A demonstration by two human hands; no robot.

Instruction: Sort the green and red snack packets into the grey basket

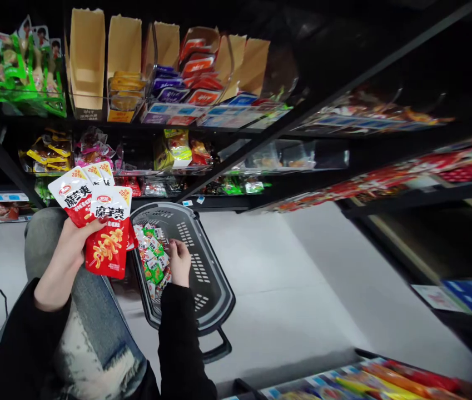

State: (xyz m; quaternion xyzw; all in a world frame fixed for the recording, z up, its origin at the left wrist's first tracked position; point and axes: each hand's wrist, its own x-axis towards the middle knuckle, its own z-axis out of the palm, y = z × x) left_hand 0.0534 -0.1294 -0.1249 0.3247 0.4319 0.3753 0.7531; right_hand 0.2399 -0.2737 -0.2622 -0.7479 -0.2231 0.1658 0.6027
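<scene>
My left hand [69, 244] is closed around several red-and-white snack packets [110, 239], fanned out above my knee with their printed fronts up. My thumb presses across the front packet. My right hand [180, 262] reaches into a dark grey shopping basket [214, 272] on the floor. Its fingers are curled together at the right edge of a clear bag of small green, white and red snack packets [152, 258], and they appear to pinch it. The bag lies along the left side of the basket, whose near left rim passes close to the held packets.
Black shelves hold brown cardboard display boxes [88, 61], green snack packs [27, 72] and yellow packs [52, 150]. More shelving [386, 178] runs down the right. A display of colourful packs [369, 383] stands at the bottom right. Pale floor tiles [269, 266] lie between.
</scene>
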